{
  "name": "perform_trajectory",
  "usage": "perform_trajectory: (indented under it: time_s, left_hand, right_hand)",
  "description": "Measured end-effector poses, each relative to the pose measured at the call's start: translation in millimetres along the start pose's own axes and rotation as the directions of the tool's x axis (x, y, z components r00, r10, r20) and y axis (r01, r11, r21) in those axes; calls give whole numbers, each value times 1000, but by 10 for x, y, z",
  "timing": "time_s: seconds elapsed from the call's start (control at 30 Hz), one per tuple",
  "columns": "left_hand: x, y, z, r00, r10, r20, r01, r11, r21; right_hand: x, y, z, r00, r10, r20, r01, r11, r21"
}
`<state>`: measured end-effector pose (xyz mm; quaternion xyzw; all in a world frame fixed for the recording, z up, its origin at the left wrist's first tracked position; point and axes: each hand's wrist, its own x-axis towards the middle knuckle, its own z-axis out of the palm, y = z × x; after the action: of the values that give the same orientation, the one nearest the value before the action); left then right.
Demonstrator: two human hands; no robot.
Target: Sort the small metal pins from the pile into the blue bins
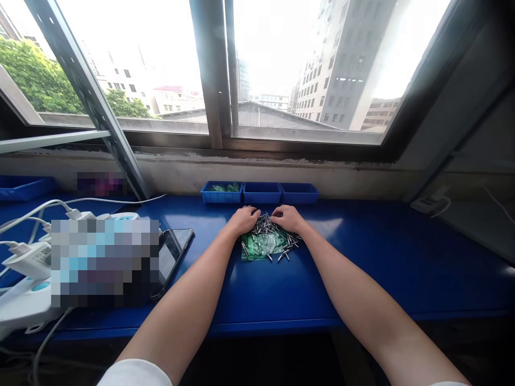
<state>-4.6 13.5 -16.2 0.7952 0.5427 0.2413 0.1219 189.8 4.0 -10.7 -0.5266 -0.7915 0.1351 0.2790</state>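
On the blue tabletop, a pile of small shiny metal pin-like pieces lies in front of me, partly over clear plastic bags with green contents. My left hand rests at the pile's far left side, its fingers curved inward against the pieces. Across from it, my right hand is at the right side, fingers bent towards the pile. Both hands look cupped and open, with no piece clearly gripped; their fingertips are partly hidden. Several loose metal pieces lie near the right edge of the bags.
Three blue bins stand by the wall: a left bin with green bags, a middle bin and a right bin. To the left lie a phone, a white power strip with plugs and cables, and a blurred-out item.
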Motion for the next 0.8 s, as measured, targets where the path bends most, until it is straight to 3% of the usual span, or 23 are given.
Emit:
perform_trajectory:
  time_s: [0.17, 0.33, 0.53, 0.63, 0.8]
  left_hand:
    - [-2, 6, 31, 995, 101, -16, -101, 994, -39]
    - [-5, 5, 19, 984, 139, -108, -145, 988, -46]
    - [-62, 139, -54, 931, 305, -201, -334, 934, -130]
    - [-86, 205, -75, 913, 340, -225, -384, 903, -191]
    - [-105, 262, -101, 918, 288, -272, -369, 871, -323]
  right_hand:
    - [-4, -12, -13, 1000, 24, -7, -24, 997, 75]
    - [-7, -22, -34, 991, 5, -137, 23, 979, 202]
    - [4, -127, -16, 976, 2, -217, 110, 857, 503]
    - [5, -202, -7, 984, 25, -175, 93, 767, 635]
    - [0, -233, -15, 994, 73, -81, 9, 683, 730]
